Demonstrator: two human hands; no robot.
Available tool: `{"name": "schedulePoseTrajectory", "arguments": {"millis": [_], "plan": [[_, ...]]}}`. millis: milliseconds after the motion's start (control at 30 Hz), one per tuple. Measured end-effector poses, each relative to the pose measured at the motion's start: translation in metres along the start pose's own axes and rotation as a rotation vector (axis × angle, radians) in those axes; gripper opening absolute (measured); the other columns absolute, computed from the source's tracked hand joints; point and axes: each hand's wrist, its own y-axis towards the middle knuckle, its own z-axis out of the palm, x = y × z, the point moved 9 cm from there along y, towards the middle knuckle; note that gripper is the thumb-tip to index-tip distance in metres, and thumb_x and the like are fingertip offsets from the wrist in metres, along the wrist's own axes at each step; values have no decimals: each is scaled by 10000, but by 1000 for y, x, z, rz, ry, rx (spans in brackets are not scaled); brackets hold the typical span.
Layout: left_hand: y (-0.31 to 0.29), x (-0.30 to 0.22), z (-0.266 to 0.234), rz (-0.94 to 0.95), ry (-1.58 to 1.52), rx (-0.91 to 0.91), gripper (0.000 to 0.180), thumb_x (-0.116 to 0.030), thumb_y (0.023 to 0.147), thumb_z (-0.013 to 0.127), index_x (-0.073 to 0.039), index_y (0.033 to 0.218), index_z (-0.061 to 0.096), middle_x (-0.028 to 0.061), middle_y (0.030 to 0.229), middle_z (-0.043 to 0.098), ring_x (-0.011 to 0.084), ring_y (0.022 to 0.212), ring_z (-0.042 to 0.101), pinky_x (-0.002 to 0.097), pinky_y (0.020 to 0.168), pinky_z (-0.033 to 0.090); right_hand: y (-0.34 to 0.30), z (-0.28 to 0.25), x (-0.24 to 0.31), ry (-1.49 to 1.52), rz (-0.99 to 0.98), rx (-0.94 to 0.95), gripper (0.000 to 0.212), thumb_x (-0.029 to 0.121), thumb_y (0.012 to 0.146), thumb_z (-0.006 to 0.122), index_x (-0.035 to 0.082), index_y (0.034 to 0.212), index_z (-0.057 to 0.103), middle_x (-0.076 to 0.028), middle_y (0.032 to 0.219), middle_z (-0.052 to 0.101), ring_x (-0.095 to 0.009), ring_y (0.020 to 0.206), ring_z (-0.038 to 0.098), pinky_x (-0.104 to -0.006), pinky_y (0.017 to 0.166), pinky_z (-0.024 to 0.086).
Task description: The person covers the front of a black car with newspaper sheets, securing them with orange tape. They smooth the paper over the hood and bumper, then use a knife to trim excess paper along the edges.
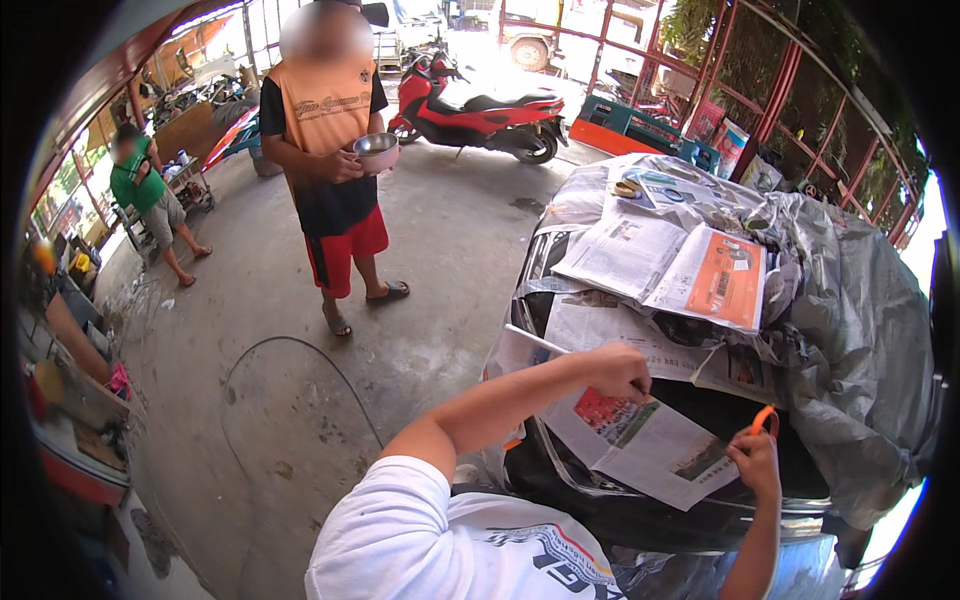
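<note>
My right hand (755, 462) is closed on a roll of orange tape (765, 420), held up beside the dark glass of a car. My left hand (622, 372) reaches across with its fingers pinched together; a small orange bit of tape shows at the fingertips. Whether a strip runs between both hands, I cannot tell. Below them an open newspaper sheet (650, 458) lies slanted over the car's dark surface (790, 455). More newspaper (625, 325) covers the car just beyond my left hand.
An open newspaper (620, 250) and a grey plastic sheet (860, 330) cover the car. At the left a person (325, 150) stands holding a metal bowl (376, 150). A dark hose (300, 342) curves over the floor. Farther back stand a red scooter (470, 105) and another person (150, 190).
</note>
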Motion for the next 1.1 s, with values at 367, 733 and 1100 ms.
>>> {"name": "schedulePoseTrajectory", "arguments": {"millis": [367, 733, 1100], "plan": [[-30, 7, 7, -52, -60, -43, 205, -305, 836, 819, -155, 975, 842, 103, 875, 782, 333, 808, 735, 447, 725, 559, -8, -10, 98, -77, -100, -118, 386, 142, 743, 892, -2, 1080, 770, -127, 1133, 661, -313, 1083, 617, -434, 981, 512], [-32, -52, 20, -70, 42, 8, 343, -407, 848, 796, -164, 1091, 800, 129, 864, 772, 371, 827, 740, 463, 745, 580, 19, 66, 153, -384, -266, 82, 183, 199, 851, 783, 33, 799, 727, -151, 873, 674, -348, 916, 655, -477, 816, 516], [-85, -6, 13, -164, 159, -16, 277, -410, 894, 728, -145, 844, 793, 120, 789, 740, 370, 797, 724, 493, 687, 559, 6, 19, 172, -437, -350, 33, 184, 132, 789, 815, 13, 719, 693, -127, 772, 675, -326, 857, 628, -482, 755, 501]]}}
